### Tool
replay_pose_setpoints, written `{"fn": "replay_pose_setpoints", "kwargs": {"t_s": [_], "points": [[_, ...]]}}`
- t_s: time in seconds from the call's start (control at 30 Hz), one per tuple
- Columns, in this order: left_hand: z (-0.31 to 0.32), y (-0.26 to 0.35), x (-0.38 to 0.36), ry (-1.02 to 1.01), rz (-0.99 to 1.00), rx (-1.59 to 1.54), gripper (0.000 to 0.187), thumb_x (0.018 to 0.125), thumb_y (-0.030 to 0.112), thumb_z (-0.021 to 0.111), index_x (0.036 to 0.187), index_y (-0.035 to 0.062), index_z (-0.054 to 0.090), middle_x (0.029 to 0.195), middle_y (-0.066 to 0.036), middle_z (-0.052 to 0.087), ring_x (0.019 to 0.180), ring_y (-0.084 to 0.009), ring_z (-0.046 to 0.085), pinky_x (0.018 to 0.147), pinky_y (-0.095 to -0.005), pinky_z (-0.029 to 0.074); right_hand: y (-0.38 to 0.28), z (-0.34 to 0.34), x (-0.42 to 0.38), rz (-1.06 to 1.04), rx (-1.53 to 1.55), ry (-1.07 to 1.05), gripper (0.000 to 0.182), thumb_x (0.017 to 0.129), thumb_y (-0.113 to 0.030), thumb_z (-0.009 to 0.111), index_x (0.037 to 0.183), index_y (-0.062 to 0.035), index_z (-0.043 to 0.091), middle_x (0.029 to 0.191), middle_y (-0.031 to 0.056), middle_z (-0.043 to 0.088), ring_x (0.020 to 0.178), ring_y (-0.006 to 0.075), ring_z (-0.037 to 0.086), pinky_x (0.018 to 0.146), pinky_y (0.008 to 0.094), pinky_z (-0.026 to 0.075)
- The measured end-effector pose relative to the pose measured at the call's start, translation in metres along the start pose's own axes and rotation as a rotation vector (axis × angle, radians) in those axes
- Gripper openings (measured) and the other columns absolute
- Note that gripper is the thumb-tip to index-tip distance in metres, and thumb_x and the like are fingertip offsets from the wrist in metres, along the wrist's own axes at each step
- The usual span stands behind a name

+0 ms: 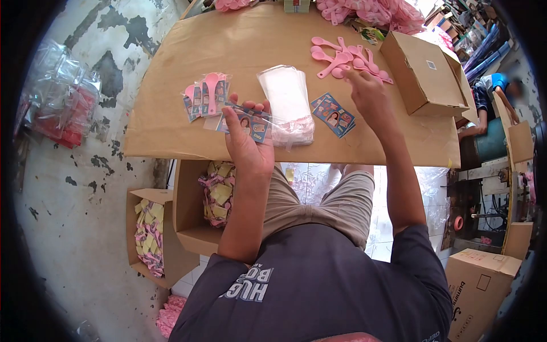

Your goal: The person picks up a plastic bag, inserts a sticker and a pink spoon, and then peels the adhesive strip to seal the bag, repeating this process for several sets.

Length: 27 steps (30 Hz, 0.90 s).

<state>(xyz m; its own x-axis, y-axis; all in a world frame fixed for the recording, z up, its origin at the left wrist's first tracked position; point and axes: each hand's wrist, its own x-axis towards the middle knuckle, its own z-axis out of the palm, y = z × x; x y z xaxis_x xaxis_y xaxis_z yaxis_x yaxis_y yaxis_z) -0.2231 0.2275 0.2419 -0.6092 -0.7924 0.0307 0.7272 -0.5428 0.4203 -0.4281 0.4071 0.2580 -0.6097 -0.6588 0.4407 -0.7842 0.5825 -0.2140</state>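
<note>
My left hand point(250, 149) is closed on a clear plastic bag with a blue printed card point(257, 127) inside it, above the table's near edge. At the far right, my right hand point(367, 94) reaches into a pile of pink spoons point(358, 59). Its fingers are bent together at a pink spoon point(337, 73) on the pile's near side. Between the hands lies a stack of clear plastic bags point(288, 97). Several blue printed cards point(334, 116) rest just right of it. Left of my left hand are bagged cards with pink spoons point(209, 94).
An open cardboard box point(424, 74) stands on the brown-covered table point(165, 134) at right. Below are boxes of pink and yellow packets point(217, 196) point(149, 236). Pink bagged goods point(393, 14) sit at the back. Another person point(494, 94) is at far right.
</note>
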Motion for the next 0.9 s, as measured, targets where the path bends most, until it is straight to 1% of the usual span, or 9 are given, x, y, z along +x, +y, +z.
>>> {"fn": "replay_pose_setpoints", "kwargs": {"t_s": [0.03, 0.1, 0.13, 0.2, 0.37, 0.43, 0.57, 0.73, 0.9], "points": [[-0.001, 0.001, 0.001, 0.003, 0.019, -0.016, 0.045, 0.102, 0.038, 0.064, 0.132, 0.0064, 0.054, 0.099, -0.006, 0.062, 0.095, -0.0193, 0.063, 0.109, -0.0431, 0.051, -0.013, -0.018, -0.004, -0.003, 0.000, -0.006, 0.023, 0.097, -0.011, 0.062, 0.118, -0.0103, 0.068, 0.108, 0.0131, 0.067, 0.100, 0.0287, 0.070, 0.084, 0.0387, 0.056], [-0.002, 0.003, 0.004, -0.005, 0.035, -0.041, 0.045, 0.102, 0.039, 0.063, 0.132, 0.0064, 0.054, 0.099, -0.006, 0.062, 0.095, -0.0193, 0.063, 0.110, -0.0429, 0.051, -0.046, -0.051, -0.021, 0.171, 0.583, 0.154, 0.025, 0.097, -0.002, 0.063, 0.122, -0.0047, 0.064, 0.100, 0.0082, 0.065, 0.097, 0.0238, 0.073, 0.085, 0.0358, 0.058], [-0.003, 0.004, 0.005, -0.020, 0.051, -0.065, 0.045, 0.102, 0.039, 0.062, 0.133, 0.0065, 0.054, 0.099, -0.006, 0.062, 0.094, -0.0193, 0.063, 0.111, -0.0427, 0.050, -0.053, -0.055, -0.032, 0.168, 0.583, 0.150, 0.025, 0.097, -0.002, 0.063, 0.122, -0.0047, 0.064, 0.100, 0.0082, 0.065, 0.097, 0.0238, 0.073, 0.085, 0.0358, 0.058], [-0.004, 0.006, 0.008, -0.040, 0.061, -0.075, 0.046, 0.102, 0.040, 0.062, 0.134, 0.0067, 0.054, 0.100, -0.006, 0.063, 0.095, -0.0192, 0.063, 0.111, -0.0430, 0.050, -0.064, -0.060, -0.051, 0.272, 1.234, 0.233, 0.018, 0.098, 0.000, 0.064, 0.117, -0.0015, 0.063, 0.094, 0.0049, 0.062, 0.091, 0.0183, 0.072, 0.085, 0.0309, 0.057], [0.002, 0.007, 0.007, -0.104, 0.060, -0.073, 0.048, 0.102, 0.041, 0.062, 0.136, 0.0076, 0.053, 0.103, -0.006, 0.063, 0.099, -0.0194, 0.064, 0.113, -0.0445, 0.048, -0.068, -0.032, -0.094, 0.385, 1.364, 0.326, 0.017, 0.098, -0.001, 0.066, 0.112, -0.0022, 0.057, 0.096, 0.0045, 0.063, 0.088, 0.0148, 0.068, 0.084, 0.0302, 0.057], [0.007, 0.005, 0.003, -0.116, 0.034, -0.091, 0.050, 0.101, 0.042, 0.062, 0.137, 0.0083, 0.052, 0.105, -0.006, 0.064, 0.102, -0.0201, 0.064, 0.114, -0.0453, 0.047, -0.073, -0.025, -0.104, 0.420, 1.552, 0.288, 0.015, 0.098, -0.002, 0.065, 0.111, -0.0042, 0.056, 0.093, 0.0048, 0.064, 0.088, 0.0142, 0.068, 0.082, 0.0287, 0.056], [0.013, 0.000, -0.001, -0.099, 0.040, -0.039, 0.054, 0.100, 0.045, 0.063, 0.138, 0.0099, 0.047, 0.104, -0.007, 0.064, 0.100, -0.0210, 0.064, 0.112, -0.0481, 0.048, -0.090, -0.024, -0.113, 0.537, 1.668, 0.245, 0.012, 0.099, -0.004, 0.065, 0.105, -0.0033, 0.055, 0.095, 0.0086, 0.068, 0.084, 0.0153, 0.069, 0.079, 0.0300, 0.058], [0.021, -0.012, -0.010, -0.154, 0.041, 0.041, 0.056, 0.101, 0.047, 0.060, 0.139, 0.0090, 0.045, 0.106, -0.007, 0.062, 0.101, -0.0194, 0.063, 0.114, -0.0494, 0.046, -0.100, -0.023, -0.115, 0.561, 1.862, 0.187, 0.011, 0.100, -0.004, 0.063, 0.106, 0.0004, 0.055, 0.102, 0.0164, 0.071, 0.093, 0.0217, 0.073, 0.085, 0.0350, 0.063], [0.027, -0.030, -0.023, -0.192, -0.083, -0.010, 0.056, 0.102, 0.047, 0.059, 0.141, 0.0097, 0.043, 0.107, -0.007, 0.061, 0.101, -0.0182, 0.063, 0.115, -0.0493, 0.045, -0.112, -0.015, -0.120, 0.586, 1.872, 0.132, 0.013, 0.099, -0.006, 0.066, 0.106, 0.0016, 0.057, 0.102, 0.0136, 0.071, 0.094, 0.0173, 0.071, 0.086, 0.0326, 0.061]]}}
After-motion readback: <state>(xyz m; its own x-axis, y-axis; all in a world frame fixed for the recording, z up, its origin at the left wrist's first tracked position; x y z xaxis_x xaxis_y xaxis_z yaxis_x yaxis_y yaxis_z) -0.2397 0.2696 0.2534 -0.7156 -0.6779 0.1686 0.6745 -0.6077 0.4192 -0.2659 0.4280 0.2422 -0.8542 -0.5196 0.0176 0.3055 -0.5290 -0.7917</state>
